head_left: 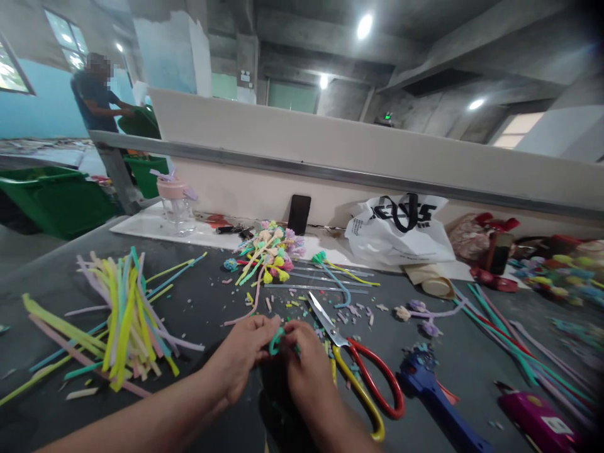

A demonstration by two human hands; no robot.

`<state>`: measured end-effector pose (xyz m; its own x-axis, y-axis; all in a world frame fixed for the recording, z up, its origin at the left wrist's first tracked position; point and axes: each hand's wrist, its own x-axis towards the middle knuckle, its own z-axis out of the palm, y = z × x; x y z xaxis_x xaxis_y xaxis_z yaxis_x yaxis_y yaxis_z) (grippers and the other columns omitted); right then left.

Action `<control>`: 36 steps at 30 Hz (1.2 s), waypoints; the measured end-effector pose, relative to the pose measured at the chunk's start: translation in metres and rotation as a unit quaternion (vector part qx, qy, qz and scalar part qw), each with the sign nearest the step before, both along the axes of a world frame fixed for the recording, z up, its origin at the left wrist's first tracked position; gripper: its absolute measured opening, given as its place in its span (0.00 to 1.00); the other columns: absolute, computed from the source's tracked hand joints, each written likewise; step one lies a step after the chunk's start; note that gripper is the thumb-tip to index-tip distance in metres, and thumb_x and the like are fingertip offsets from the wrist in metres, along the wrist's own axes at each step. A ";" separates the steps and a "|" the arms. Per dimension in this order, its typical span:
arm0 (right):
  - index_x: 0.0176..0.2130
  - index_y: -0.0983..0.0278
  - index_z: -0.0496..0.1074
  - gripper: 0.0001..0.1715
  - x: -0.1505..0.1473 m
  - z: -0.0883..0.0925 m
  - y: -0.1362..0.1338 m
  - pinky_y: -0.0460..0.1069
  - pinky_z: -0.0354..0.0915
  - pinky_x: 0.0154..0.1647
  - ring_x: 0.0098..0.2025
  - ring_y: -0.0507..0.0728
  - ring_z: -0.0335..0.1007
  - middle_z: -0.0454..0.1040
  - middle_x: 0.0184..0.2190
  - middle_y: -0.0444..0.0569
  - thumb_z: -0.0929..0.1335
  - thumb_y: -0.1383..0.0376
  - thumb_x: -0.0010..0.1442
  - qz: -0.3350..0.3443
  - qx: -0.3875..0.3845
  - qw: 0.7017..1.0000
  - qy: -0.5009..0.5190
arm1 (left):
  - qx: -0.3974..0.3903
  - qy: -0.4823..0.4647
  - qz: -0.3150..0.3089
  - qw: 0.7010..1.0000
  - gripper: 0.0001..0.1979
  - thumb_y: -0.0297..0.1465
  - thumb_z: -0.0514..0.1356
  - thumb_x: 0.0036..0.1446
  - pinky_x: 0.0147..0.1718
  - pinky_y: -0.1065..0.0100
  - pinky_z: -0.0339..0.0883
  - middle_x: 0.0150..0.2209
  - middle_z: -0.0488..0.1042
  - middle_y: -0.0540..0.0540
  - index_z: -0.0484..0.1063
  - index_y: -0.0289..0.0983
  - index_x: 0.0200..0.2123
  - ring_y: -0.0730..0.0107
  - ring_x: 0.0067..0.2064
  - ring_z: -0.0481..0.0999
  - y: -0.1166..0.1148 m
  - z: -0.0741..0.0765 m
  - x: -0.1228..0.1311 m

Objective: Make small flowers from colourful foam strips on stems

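Note:
At the table's near side, my left hand (245, 349) and my right hand (306, 358) meet, fingers closed on a green pipe cleaner (276, 341) bent into a small loop. Just right of them lie scissors (336, 333) with one red and one yellow handle, blades apart. Beyond the hands sits a bunch of fuzzy pipe-cleaner flowers (271, 251) in pastel colours. To the left is a loose pile of coloured pipe cleaners (125, 314). A green-tipped flower stem (333, 277) rests behind the scissors.
A blue-handled tool (427, 384) and a purple device (535, 412) lie at right. Along the back stand a clear bottle (177, 207), a phone (299, 214) and a white bag (399, 233). Cut scraps litter the table (212, 283). A person (97, 94) stands far left by green bins (61, 201).

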<state>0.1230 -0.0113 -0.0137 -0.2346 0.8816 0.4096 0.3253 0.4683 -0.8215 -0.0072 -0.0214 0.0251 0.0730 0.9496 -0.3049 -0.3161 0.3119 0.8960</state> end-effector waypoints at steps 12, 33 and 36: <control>0.30 0.68 0.74 0.12 0.005 0.019 0.001 0.45 0.62 0.36 0.27 0.48 0.67 0.72 0.25 0.43 0.75 0.71 0.42 0.188 -0.436 0.761 0.441 | 0.246 0.296 -0.051 0.922 0.04 0.27 0.56 0.49 0.32 0.71 0.62 0.27 0.72 0.49 0.70 0.37 0.27 0.69 0.32 0.70 0.008 0.003 -0.016; 0.34 0.70 0.72 0.17 0.022 0.022 0.007 0.45 0.63 0.39 0.26 0.44 0.64 0.71 0.30 0.45 0.76 0.72 0.41 0.224 -0.469 0.680 0.517 | 0.430 0.495 -0.099 0.749 0.16 0.22 0.49 0.54 0.42 0.66 0.64 0.37 0.72 0.44 0.73 0.40 0.40 0.66 0.41 0.70 0.018 -0.011 -0.042; 0.33 0.70 0.72 0.16 0.020 0.019 0.009 0.45 0.63 0.38 0.26 0.45 0.65 0.71 0.26 0.43 0.76 0.73 0.41 0.207 -0.480 0.689 0.502 | 0.437 0.496 -0.031 0.749 0.16 0.27 0.54 0.54 0.50 0.60 0.59 0.48 0.68 0.42 0.69 0.41 0.47 0.60 0.51 0.65 0.011 -0.009 -0.035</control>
<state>0.1427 -0.0027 0.0054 -0.5703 0.8023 -0.1765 -0.6316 -0.5656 -0.5303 -0.0419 -0.0102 0.0164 0.2757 0.8219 0.4985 0.6323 -0.5457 0.5500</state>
